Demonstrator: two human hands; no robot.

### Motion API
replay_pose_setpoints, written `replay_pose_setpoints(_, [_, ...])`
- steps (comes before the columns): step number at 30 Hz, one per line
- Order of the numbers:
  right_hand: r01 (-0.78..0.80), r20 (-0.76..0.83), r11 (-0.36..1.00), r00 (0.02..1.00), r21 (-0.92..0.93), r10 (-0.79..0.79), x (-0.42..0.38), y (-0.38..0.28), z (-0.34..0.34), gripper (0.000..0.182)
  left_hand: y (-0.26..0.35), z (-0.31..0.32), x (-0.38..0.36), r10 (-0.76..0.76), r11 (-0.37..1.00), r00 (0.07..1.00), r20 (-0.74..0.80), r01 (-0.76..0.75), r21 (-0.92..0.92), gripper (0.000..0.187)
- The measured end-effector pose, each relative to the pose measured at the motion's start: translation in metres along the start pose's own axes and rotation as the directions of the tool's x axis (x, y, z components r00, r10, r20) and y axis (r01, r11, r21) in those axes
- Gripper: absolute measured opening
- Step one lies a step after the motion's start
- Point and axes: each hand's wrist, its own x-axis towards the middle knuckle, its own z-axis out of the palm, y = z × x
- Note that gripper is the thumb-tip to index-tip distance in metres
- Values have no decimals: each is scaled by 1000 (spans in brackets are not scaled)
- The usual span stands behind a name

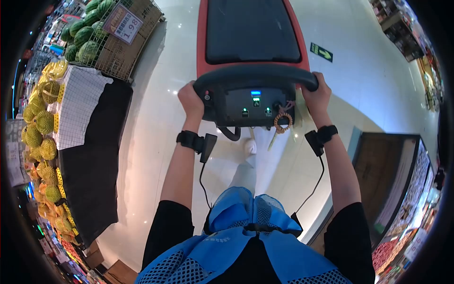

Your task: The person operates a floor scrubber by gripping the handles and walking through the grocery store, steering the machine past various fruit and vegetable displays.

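Note:
In front of me is a red and black floor-cleaning machine with a curved black handlebar. My left hand is closed round the handlebar's left end. On the right end, my right hand is wrapped round the grip. Between them lies a dark control panel with a small blue display and several green lights. A beaded ring and a pinkish ribbon hang at the panel's right side. Each wrist wears a black strap with a wired box.
Left of me, durians line a stand draped in white and black cloth. Beyond it stands a crate of watermelons with a price sign. A glass-fronted case is at right. A green arrow sign marks the shiny floor.

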Motion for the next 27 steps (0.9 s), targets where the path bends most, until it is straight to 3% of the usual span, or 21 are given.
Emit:
replay_pose_setpoints(2, [41, 5, 999, 999, -2, -41, 35, 15, 20, 35, -7, 25, 31, 11, 998, 1000, -2, -11, 70, 15])
replay_pose_setpoints(3, [64, -4, 998, 998, 9, -64, 56, 21, 31, 35, 16, 28, 48, -68, 997, 998, 13, 68, 23, 15])
replay_pose_setpoints(6, [16, 19, 999, 1000, 37, -17, 75, 40, 50, 33, 6, 55, 69, -11, 993, 1000, -20, 13, 120, 15])
replay_pose_setpoints(8, [0, 36, 999, 999, 42, -1, 111, 49, 67, 32, 8, 74, 108, -95, 991, 995, 6, 94, 96, 15])
replay_pose_setpoints(12, [51, 33, 998, 998, 33, -52, 182, 57, 103, 31, -3, 102, 176, -66, 991, 997, -47, 71, 113, 16])
replay_pose_setpoints(14, [62, 44, 997, 997, 52, -64, 216, 66, 117, 31, -2, 119, 208, -139, 990, 990, 6, 139, 40, 17])
replay_pose_setpoints(19, [80, 71, 992, 994, 101, -87, 306, 88, 165, 31, -16, 159, 292, -114, 993, 993, -29, 113, -13, 16])
replay_pose_setpoints(21, [111, 93, 990, 988, 86, -119, 349, 100, 184, 32, -19, 181, 333, -216, 970, 971, -107, 201, -136, 15])
replay_pose_setpoints(22, [116, 105, 989, 987, 90, -125, 369, 106, 193, 34, -13, 187, 350, -313, 927, 949, -45, 295, -229, 18])
replay_pose_setpoints(23, [118, 104, 989, 986, 94, -127, 389, 113, 203, 34, -10, 196, 370, -312, 928, 949, -48, 293, -229, 18])
replay_pose_setpoints(25, [122, 125, 990, 983, 77, -131, 417, 119, 219, 35, -7, 208, 398, -540, 642, 841, 32, 436, -631, 26])
replay_pose_setpoints(27, [124, 137, 989, 982, 76, -133, 451, 128, 236, 35, -6, 225, 427, -514, 674, 857, 38, 431, -600, 32])
